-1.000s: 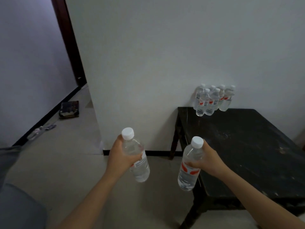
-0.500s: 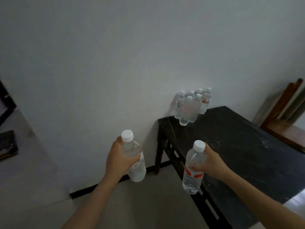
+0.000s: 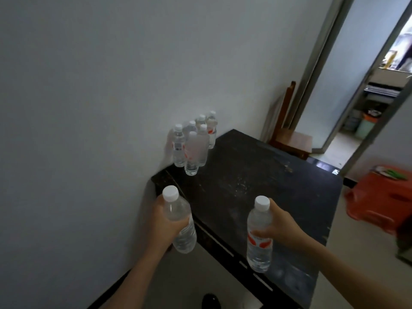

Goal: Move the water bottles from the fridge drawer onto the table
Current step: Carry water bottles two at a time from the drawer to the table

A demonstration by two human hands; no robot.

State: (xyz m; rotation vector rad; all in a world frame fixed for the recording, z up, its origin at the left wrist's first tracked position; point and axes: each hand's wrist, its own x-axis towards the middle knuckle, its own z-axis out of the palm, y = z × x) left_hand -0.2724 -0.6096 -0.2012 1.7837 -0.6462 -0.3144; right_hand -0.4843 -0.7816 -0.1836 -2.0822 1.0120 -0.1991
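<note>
Fingers (image 3: pixel 183 223) of left hand (image 3: pixel 163 224) wrap one water bottle (image 3: pixel 181 221); right hand (image 3: pixel 279 228) clasps a second bottle (image 3: pixel 259 236) above the black table (image 3: pixel 256 188). Six bottles (image 3: pixel 194 143) stand clustered at its far corner by the wall.

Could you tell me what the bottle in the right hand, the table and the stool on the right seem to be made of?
The bottle in the right hand: thin clear plastic by the look, see-through with a white cap and red label. The table: dark and hard, probably painted or lacquered wood, with a scuffed, speckled top; stone cannot be ruled out. The stool: apparently moulded plastic, uniform orange-red, though blurred.
</note>
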